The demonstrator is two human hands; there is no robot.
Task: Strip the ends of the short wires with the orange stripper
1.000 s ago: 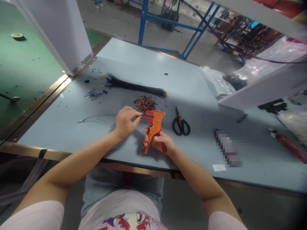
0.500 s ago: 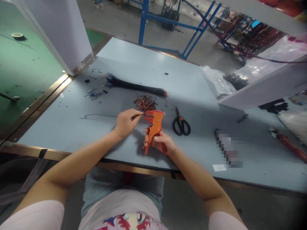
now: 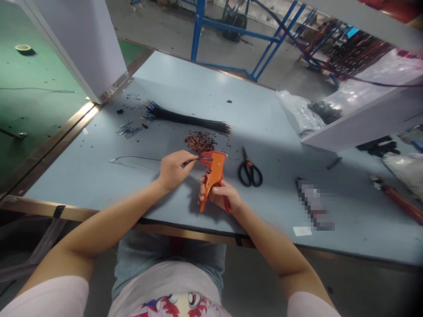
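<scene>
My left hand pinches a thin black wire that trails left across the grey table. The wire's end sits in the jaws of an orange wire stripper. My right hand is closed round the stripper's handles near the table's front edge. Just beyond the jaws lies a small heap of copper-coloured wire scraps. Farther back lies a bundle of black wires.
Black-handled scissors lie right of the stripper. A few blue-tipped wire pieces lie at the left. A white bin with a plastic bag stands at the right, a white panel at the back left. A blurred object lies near the front right.
The wire has slid a little to the right, toward the stripper's jaws. Both hands stay almost where they were.
</scene>
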